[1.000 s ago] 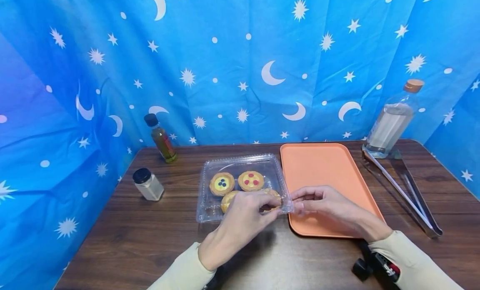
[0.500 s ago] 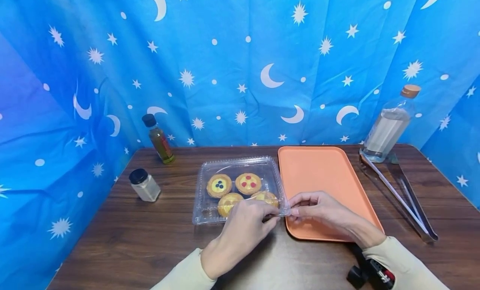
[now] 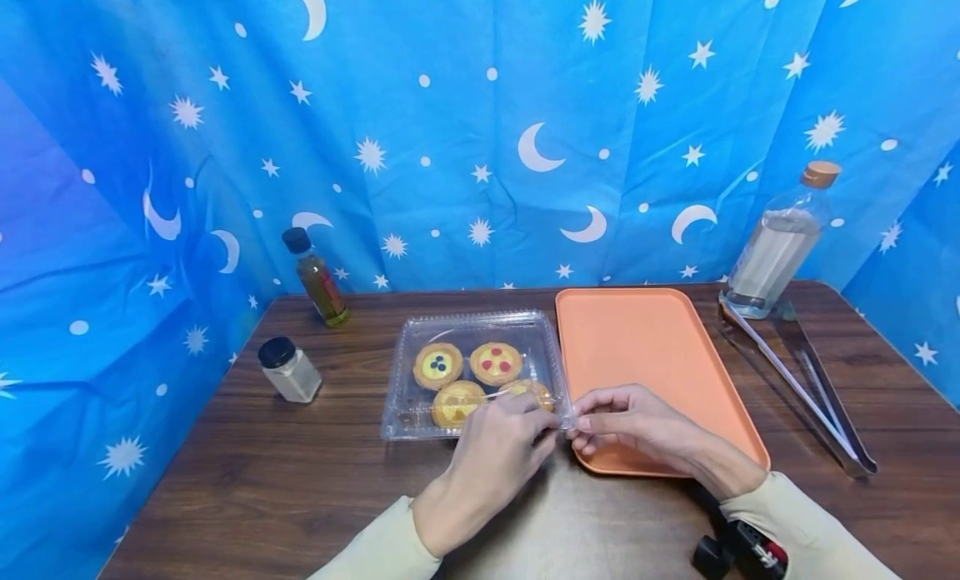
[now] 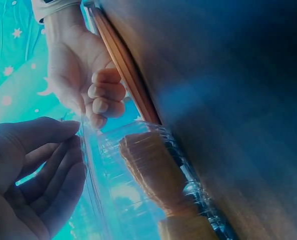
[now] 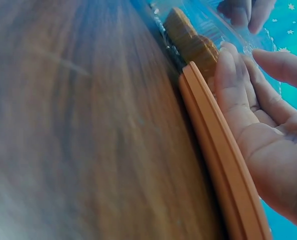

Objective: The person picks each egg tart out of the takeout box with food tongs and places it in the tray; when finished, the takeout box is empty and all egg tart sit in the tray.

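A clear plastic clamshell container (image 3: 542, 326) stands on the table with its lid down. Under the lid are several tarts, among them a blueberry-topped tart (image 3: 438, 366), a red-topped tart (image 3: 496, 363) and a plain yellow tart (image 3: 459, 405). My left hand (image 3: 491, 451) reaches over the near edge, thumb and fingertips pinching the rim, and covers part of a further tart (image 3: 531, 388). At the near right corner, thumb and fingers of my right hand (image 3: 641, 422) pinch the rim too. In the left wrist view the container's wall (image 4: 108, 150) shows beside the left fingertips.
An orange tray (image 3: 630, 330) lies right beside the container, below my right hand. Metal tongs (image 3: 795, 380) and a large clear bottle (image 3: 776, 251) are farther right. A small oil bottle (image 3: 322, 288) and a black-capped jar (image 3: 291, 372) stand at left.
Both hands stay at the near right corner and shift only slightly. The right hand's lower fingers now show below its thumb. Lid and tarts look the same; the head view moves a little.
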